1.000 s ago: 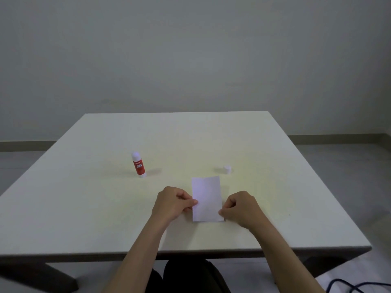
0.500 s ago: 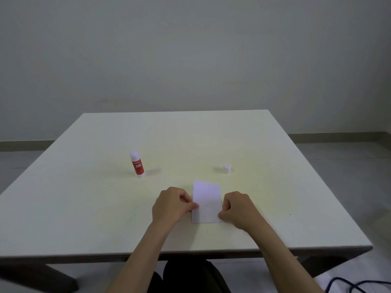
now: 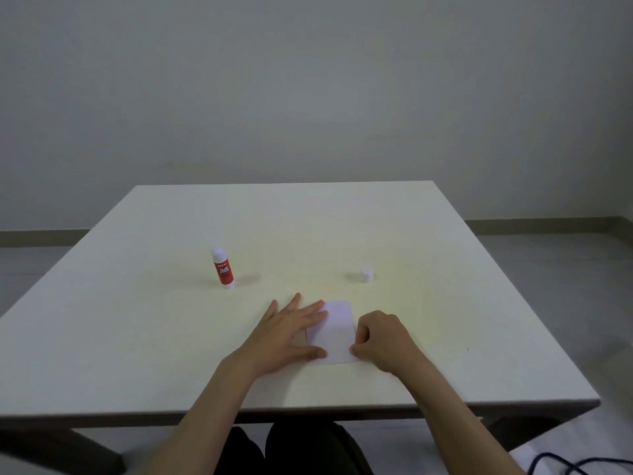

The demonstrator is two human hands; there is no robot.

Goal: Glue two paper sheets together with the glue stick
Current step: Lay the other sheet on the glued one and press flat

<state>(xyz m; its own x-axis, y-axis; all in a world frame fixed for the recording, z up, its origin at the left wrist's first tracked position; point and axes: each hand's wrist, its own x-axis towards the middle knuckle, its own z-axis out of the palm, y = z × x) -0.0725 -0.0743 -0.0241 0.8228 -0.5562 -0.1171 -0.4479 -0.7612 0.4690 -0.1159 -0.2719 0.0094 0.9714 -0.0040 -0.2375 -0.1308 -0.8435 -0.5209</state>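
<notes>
Glue stick (image 3: 223,269): "GLUE STICK" | left hand (image 3: 287,332) flat on paper (image 3: 337,332) | right hand (image 3: 385,341) pinching paper

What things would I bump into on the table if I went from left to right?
Glue stick → left hand → paper → right hand. The small white cap stands farther back, above the paper's right edge, so its place is unclear.

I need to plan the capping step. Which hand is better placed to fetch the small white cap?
Probably the right hand. The cap stands just beyond it, while the left hand lies flat on the paper, nearer the glue stick.
</notes>
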